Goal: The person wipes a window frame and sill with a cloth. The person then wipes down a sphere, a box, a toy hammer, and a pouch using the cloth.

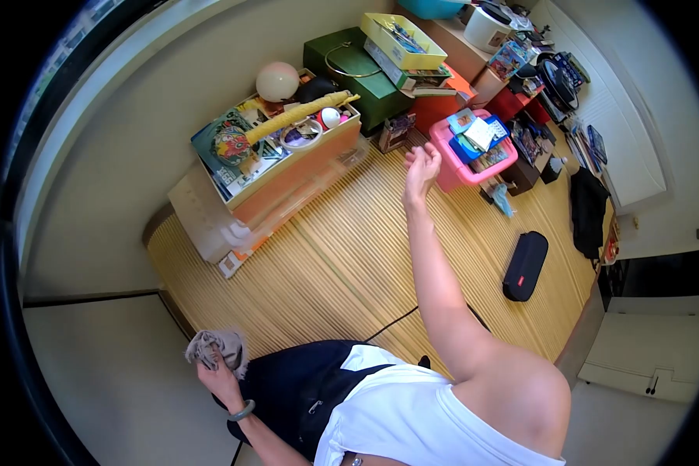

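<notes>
At the lower left, my left hand (222, 382), with a bracelet at the wrist, is closed around a crumpled grey-brown cloth (219, 349). My right arm reaches up and forward across the middle. The right hand (422, 169) is held in the air with loosely curved fingers, and nothing shows in it. In the picture it lies just left of a pink bin (462, 175), on which blue packets and a white card (480, 134) rest. I cannot tell whether the hand touches the bin.
A box (287, 172) packed with papers, a balloon-like ball (277, 81) and a yellow stick (295, 116) stands by the wall. Behind are a green case (365, 93) and a yellow tray (402, 48). A black pouch (526, 266) lies on the ribbed mat (311, 295), near a dark cable.
</notes>
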Available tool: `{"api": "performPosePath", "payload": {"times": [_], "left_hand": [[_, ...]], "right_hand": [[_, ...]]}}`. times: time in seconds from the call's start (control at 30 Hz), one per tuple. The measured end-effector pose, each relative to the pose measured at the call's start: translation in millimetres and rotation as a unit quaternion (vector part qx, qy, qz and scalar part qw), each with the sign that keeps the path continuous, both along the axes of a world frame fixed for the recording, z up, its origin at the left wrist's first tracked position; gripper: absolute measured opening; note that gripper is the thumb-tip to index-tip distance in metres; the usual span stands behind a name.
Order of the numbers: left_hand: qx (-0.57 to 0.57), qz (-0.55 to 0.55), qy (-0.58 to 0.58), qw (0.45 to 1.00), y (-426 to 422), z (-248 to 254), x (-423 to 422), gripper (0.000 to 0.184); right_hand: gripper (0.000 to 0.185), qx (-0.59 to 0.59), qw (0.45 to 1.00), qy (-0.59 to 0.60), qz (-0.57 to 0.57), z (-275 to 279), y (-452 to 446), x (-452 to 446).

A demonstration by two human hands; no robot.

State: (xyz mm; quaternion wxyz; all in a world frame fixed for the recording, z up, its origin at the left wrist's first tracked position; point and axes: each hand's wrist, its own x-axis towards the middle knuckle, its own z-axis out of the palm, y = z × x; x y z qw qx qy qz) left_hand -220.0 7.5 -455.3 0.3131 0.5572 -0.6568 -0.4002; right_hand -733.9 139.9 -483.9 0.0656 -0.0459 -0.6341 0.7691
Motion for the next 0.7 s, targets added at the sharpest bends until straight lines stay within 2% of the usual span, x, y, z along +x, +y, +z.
{"api": "performPosePath", "payload": {"times": [0.1, 0.17, 0.23, 0.27, 0.3, 0.37, 0.4, 0.43, 0.5, 0.53, 0.7], "left_hand": [[-0.010, 0.009, -0.023, 1.000, 5, 7, 1, 0.032], [0.000, 0.021, -0.029, 0.999, 7, 5, 6, 0.032], [-0.004, 0.030, -0.025, 0.999, 10, 5, 6, 0.033], [0.003, 0.033, -0.034, 0.999, 11, 4, 8, 0.034], [0.001, 0.038, -0.032, 0.999, 13, 3, 10, 0.034], [0.012, 0.043, -0.027, 0.999, 15, 2, 8, 0.034], [0.018, 0.046, -0.027, 0.998, 16, 5, 6, 0.034], [0.017, 0.048, -0.028, 0.998, 17, 4, 6, 0.034], [0.033, 0.049, -0.042, 0.997, 17, 0, 8, 0.034], [0.031, 0.044, -0.030, 0.998, 17, -4, 10, 0.034], [0.039, 0.025, -0.024, 0.999, 13, -9, 6, 0.031]], "right_hand": [[0.059, -0.065, 0.997, -0.005, 0.029, 11, -22, -51], [0.074, -0.048, 0.998, 0.046, -0.019, 23, -40, -89], [0.081, 0.064, 0.997, 0.019, -0.028, 35, -49, -126], [0.082, 0.054, 0.997, 0.057, 0.005, 41, -53, -136], [0.075, 0.152, 0.982, 0.106, -0.038, 37, -60, -151], [0.070, 0.142, 0.986, 0.090, 0.016, 38, -62, -173], [0.067, 0.167, 0.982, 0.080, -0.030, 40, -67, -177], [0.067, 0.165, 0.983, 0.079, -0.027, 41, -68, -180], [0.062, 0.288, 0.958, 0.006, 0.010, 44, -66, -198], [0.064, 0.306, 0.951, -0.024, 0.032, 44, -65, -203], [0.076, 0.355, 0.933, -0.007, 0.063, 51, -78, -195]]}}
